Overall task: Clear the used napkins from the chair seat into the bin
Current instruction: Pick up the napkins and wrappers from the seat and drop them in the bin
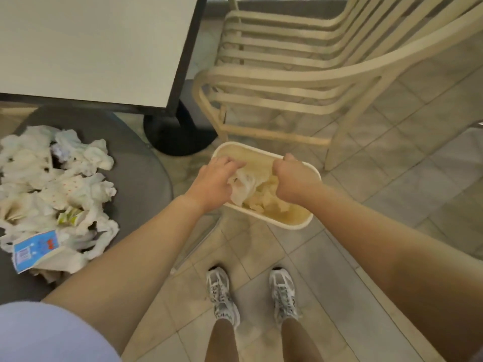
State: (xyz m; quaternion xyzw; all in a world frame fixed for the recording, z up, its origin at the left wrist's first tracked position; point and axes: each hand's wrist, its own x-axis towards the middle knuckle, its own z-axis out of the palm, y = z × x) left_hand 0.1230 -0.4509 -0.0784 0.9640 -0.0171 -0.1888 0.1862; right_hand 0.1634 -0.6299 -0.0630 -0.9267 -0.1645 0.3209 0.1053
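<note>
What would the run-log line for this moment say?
phase: dropping napkins | left hand: over bin, on napkin wad | right hand: curled over bin | napkin pile: on chair seat

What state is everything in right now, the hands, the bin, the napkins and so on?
left hand: over the bin, fingers on a white napkin
right hand: fisted over the bin, grip unclear
bin: upright, open, partly filled
napkin pile: crumpled, on the chair seat
stacked chairs: unoccupied
</note>
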